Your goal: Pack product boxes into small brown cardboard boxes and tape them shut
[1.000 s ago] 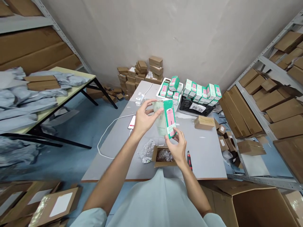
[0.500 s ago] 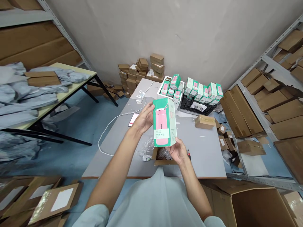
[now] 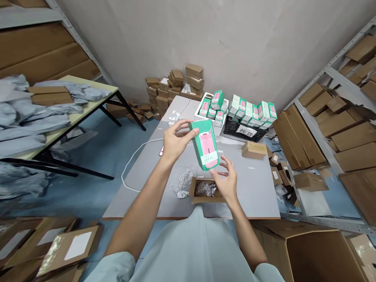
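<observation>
head view: carton open at the tabletop's near edge; left hand grips green box, not yet set down; right hand loosely open below.

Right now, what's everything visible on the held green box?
The green box looks like printed card, with a pink bottle picture and a pale band across its lower front. It's tilted above the table. The left hand grips its upper left; the right hand, open, is by its lower end, contact unclear.
</observation>
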### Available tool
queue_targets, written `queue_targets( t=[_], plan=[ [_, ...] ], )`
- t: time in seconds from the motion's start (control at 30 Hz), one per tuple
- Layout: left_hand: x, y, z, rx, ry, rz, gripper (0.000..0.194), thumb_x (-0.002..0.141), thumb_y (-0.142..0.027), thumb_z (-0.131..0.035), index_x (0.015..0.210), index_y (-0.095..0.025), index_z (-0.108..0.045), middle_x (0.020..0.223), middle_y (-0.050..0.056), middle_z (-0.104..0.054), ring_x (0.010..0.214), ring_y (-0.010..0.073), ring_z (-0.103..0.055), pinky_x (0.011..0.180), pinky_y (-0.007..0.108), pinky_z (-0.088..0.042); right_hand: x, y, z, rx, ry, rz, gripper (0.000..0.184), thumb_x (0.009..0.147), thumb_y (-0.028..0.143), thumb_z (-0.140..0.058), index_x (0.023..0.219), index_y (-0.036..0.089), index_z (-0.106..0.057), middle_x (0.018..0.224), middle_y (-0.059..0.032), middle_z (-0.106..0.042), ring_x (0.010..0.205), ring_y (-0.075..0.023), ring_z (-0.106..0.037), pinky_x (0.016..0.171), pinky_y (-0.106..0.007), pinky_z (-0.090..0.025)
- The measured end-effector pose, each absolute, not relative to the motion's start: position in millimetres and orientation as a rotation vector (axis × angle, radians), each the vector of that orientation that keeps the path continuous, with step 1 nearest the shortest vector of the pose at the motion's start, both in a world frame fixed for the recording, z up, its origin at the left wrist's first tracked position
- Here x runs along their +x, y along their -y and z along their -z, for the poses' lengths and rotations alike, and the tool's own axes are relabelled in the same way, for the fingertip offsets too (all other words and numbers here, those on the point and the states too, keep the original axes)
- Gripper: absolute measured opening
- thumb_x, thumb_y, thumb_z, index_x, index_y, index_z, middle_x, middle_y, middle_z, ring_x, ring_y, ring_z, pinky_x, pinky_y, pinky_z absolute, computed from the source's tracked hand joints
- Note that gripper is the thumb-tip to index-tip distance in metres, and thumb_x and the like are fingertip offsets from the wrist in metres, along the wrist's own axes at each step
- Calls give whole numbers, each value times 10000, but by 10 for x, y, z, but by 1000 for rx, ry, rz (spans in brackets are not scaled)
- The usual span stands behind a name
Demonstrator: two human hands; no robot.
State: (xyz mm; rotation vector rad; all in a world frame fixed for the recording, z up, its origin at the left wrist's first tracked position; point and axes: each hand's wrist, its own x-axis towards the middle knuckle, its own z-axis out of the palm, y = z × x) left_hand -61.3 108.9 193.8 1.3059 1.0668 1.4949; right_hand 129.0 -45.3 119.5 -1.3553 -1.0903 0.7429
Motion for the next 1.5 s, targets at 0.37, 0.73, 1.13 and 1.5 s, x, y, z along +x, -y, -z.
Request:
queue_targets(
  t=[0.37,0.73,1.13,1.5],
  plan=[
    [-587,-1012,-1983,1406,-980,-1446,712,832,-670,-1017,1387,-265,-830,1348,115,-834,1169,295,-834,939,399,-754,1161,416,-1142,-1288,936,-795,567,853,413,-951,1373,252,-792,1313,-104,-831,1150,-259,-803,1075,-423,-712],
    [-537,-1119,-1581,975,-692,-1183,827,837,-713,-998,1490,-282,-730,1380,137,-853,1229,334,-846,994,446,-727,1250,402,-1023,-778,395,-1579,514,767,566,-1003,1106,257,-771,977,-17,-881,828,-227,-834,861,-402,-777],
    [-545,-1075,-1766,1239,-797,-1255,768,757,-626,-1064,1389,-282,-793,1364,132,-850,1140,307,-845,833,356,-741,1457,393,-944,-998,657,-1419,737,784,720,-1026,1317,245,-844,1329,-93,-889,1187,-307,-870,983,-447,-776],
    [-453,-951,-1823,1500,-719,-1286,631,869,-630,-1013,1371,-299,-821,1492,132,-795,1301,325,-802,1141,472,-675,1560,216,-777,-1178,824,-1193,909,623,512,-1145,1412,200,-818,1405,-134,-838,1226,-305,-827,1180,-511,-694]
  ],
)
